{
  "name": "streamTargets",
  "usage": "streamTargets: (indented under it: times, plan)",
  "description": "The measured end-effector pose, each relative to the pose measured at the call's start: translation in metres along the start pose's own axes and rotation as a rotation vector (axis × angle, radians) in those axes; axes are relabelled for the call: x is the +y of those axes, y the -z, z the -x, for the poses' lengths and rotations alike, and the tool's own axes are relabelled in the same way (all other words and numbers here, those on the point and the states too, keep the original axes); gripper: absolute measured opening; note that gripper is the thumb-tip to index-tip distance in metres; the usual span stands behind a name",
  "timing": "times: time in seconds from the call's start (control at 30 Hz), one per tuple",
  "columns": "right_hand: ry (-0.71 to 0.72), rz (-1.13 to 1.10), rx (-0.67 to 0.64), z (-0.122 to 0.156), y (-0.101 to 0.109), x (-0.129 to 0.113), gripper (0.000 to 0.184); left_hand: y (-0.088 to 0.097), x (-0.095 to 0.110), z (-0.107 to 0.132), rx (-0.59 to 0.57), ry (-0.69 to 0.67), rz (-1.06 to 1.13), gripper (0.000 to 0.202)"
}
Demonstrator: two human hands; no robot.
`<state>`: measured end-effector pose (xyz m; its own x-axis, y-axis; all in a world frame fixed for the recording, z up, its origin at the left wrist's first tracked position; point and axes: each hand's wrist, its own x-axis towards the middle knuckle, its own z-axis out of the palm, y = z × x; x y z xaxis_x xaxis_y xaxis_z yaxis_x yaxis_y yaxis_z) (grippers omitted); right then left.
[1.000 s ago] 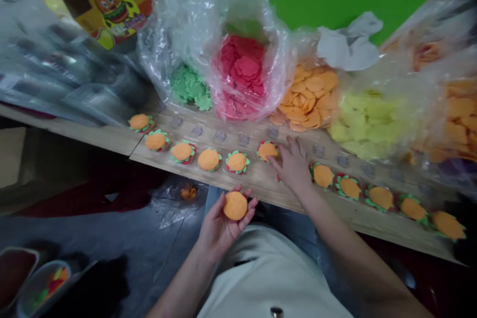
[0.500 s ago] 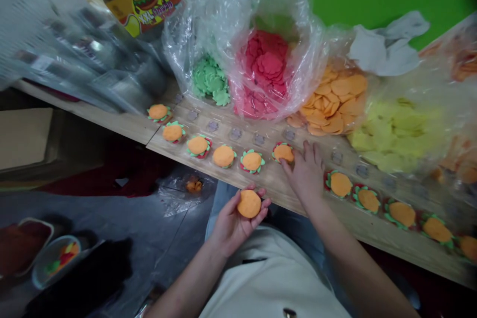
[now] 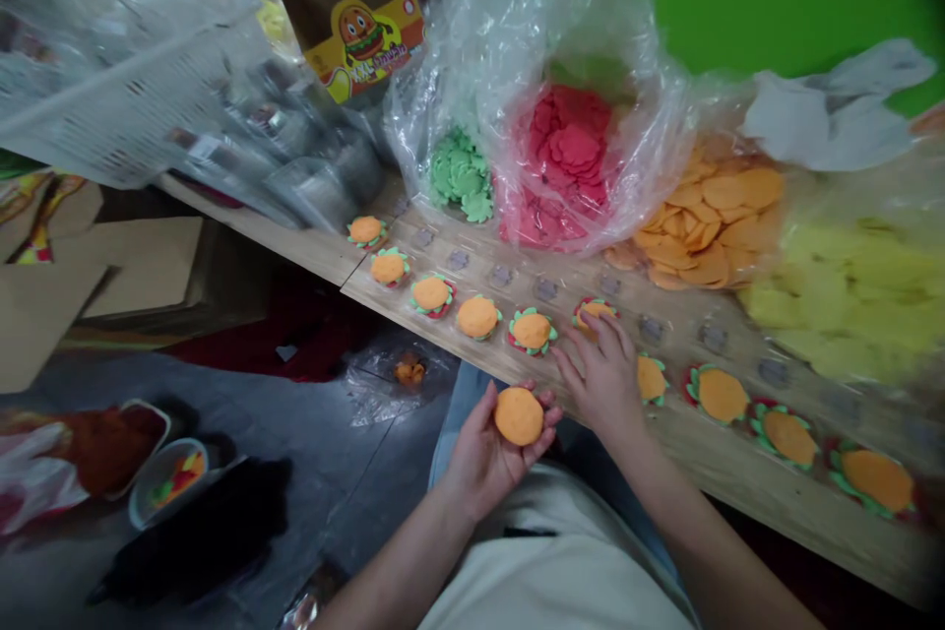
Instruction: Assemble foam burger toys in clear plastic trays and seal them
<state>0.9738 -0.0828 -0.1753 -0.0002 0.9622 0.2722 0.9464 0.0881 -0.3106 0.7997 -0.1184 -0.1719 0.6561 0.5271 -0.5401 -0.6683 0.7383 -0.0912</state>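
My left hand point(image 3: 487, 448) is cupped below the board's near edge and holds a round orange disc point(image 3: 518, 415) in its fingertips. My right hand point(image 3: 601, 374) rests palm down on the long wooden board point(image 3: 730, 458), its fingers spread and touching a stacked piece point(image 3: 595, 311) made of orange, green and red layers. A row of several such stacked pieces runs along the board, from the far-left one point(image 3: 365, 230) to the far-right one point(image 3: 877, 478). Small clear fittings point(image 3: 546, 289) sit in a line behind the row.
Clear plastic bags behind the board hold green cutouts point(image 3: 459, 173), red cutouts point(image 3: 565, 157), orange discs point(image 3: 709, 212) and yellow pieces point(image 3: 849, 281). A burger-printed carton point(image 3: 361, 30) stands at the back. A white basket point(image 3: 133, 98) and small bowls point(image 3: 166, 477) lie left.
The view has swung left and down, so everything has slid right in frame. My right hand has drawn slightly back toward the near edge, still at the same stacked piece. My left hand keeps the disc.
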Motion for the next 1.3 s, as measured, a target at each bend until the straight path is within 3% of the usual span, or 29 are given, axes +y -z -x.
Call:
streamTargets:
  times: [0.23,0.4,0.57,0.63,0.77,1.0,1.3]
  plan:
    - [-0.005,-0.062,0.056,0.015,0.004,0.017,0.025,0.000,0.008,0.003,0.035,-0.007,-0.040,0.042]
    - [-0.086,-0.275,0.126,0.030,0.019,0.019,0.022,-0.006,0.011,0.003,0.019,-0.033,-0.060,0.045]
    - [-0.441,-0.969,0.055,0.029,0.048,0.008,0.037,-0.020,0.013,0.005,-0.087,-0.068,-0.017,0.054]
    - [-0.500,-1.210,-0.002,0.024,0.059,0.004,0.052,-0.028,0.013,0.005,-0.135,-0.078,0.002,0.058]
    - [-0.605,-1.641,-0.074,0.019,0.071,-0.001,0.061,-0.042,0.009,0.003,-0.209,-0.110,-0.018,0.063]
    - [-0.570,-1.521,-0.101,0.032,0.073,0.002,0.064,-0.057,-0.005,-0.004,-0.240,-0.050,-0.090,0.061]
    - [-0.684,-1.550,-0.074,0.045,0.073,0.012,0.041,-0.053,-0.013,-0.003,-0.153,-0.025,-0.159,0.044]
